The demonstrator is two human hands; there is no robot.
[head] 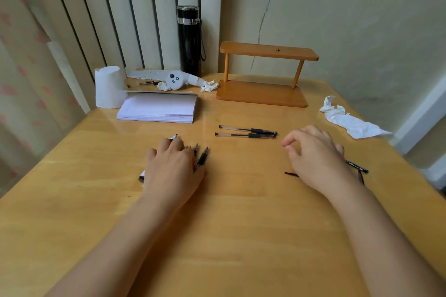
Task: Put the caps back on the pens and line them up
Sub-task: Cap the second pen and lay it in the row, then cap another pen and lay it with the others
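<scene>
Two capped clear-barrel pens [246,132] lie side by side, parallel, at mid-table. My left hand [172,166] rests palm-down on a bundle of uncapped black pens [202,158], fingers curled over them; their tips stick out past my fingers. A white-ended pen [174,137] pokes out above my knuckles, with its other end showing at my wrist side. My right hand [316,154] hovers just right of the capped pens, fingers loosely apart and holding nothing. Black pen caps [357,167] lie partly hidden beneath it, and a thin dark piece [290,173] lies at its left edge.
On the wooden table [241,224], a notebook [159,108] and paper roll [108,87] sit at back left, with a black flask [189,41] and a white controller [175,80] behind. A wooden shelf stand [263,91] is at the back. Crumpled tissue [350,120] lies right.
</scene>
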